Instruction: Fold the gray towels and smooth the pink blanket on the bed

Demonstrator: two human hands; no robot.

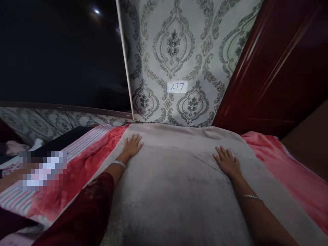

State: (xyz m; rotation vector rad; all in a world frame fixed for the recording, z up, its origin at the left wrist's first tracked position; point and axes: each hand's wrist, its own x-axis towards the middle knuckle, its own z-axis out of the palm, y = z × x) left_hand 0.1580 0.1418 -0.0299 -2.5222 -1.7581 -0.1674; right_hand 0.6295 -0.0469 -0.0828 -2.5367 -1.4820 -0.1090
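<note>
A grey cloth (174, 177) with a soft, faintly creased surface lies spread out in front of me. Flat on its far left part rests my left hand (132, 145), fingers spread, with a bangle on the wrist. My right hand (227, 162) lies palm down on the right side of the same cloth, its fingers apart, and a thin bangle circles that wrist. Neither hand grips anything. Under the grey cloth, a red plush blanket (94, 165) shows along the left and right sides.
Striped fabric (85, 141) borders the blanket at the left, beside a blurred patch. A patterned wall (174, 51) bears a paper label (177, 86) reading 277. A large dark screen (58, 54) hangs at the left; a glossy dark red wooden panel (266, 75) stands at the right.
</note>
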